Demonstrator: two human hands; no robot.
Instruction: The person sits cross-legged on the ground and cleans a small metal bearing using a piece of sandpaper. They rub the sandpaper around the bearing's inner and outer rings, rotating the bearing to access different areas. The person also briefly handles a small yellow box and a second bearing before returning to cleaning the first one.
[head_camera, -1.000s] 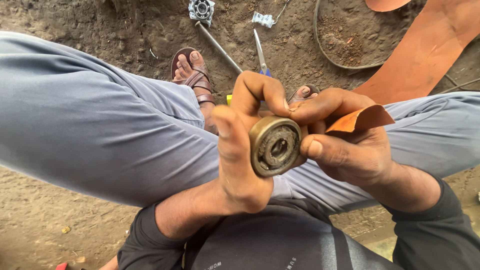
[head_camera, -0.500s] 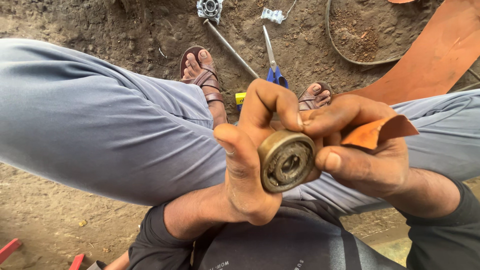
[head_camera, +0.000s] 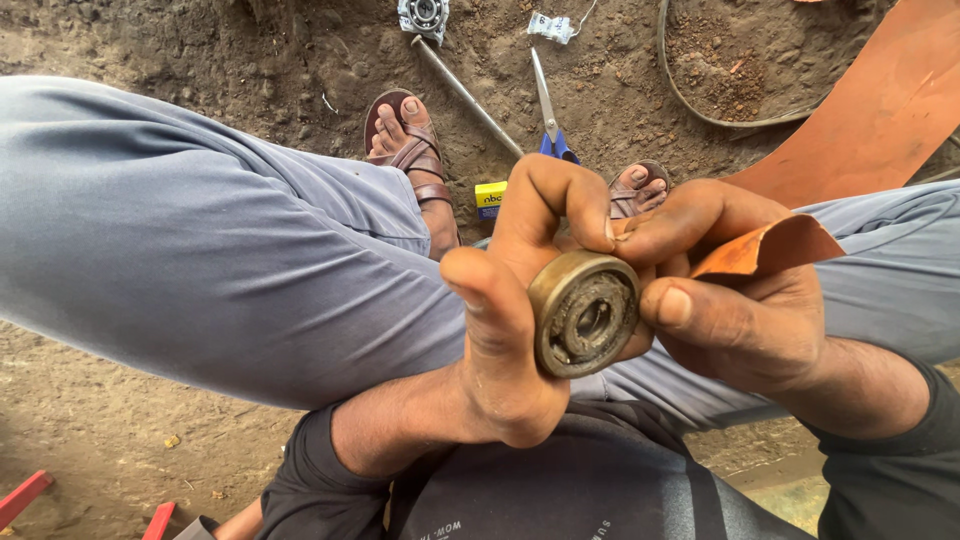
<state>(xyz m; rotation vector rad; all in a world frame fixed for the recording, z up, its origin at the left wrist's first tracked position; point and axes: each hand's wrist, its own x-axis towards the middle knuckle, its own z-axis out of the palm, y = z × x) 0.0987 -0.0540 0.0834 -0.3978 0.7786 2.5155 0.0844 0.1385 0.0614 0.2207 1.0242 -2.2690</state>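
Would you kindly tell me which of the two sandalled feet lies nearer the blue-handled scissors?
The foot just above the hands, peeking out beside the scissors' blue handles; the other foot lies farther left.

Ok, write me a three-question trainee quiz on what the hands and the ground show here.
1. True or false: the round bearing lies on the ground.
2. What does the right hand pinch besides the bearing? A) orange abrasive sheet B) a hammer C) a rag
3. Which blue-handled tool lies on the dirt beyond the feet?

Key: 1. False, the left hand and the right hand hold it. 2. A. 3. Scissors.
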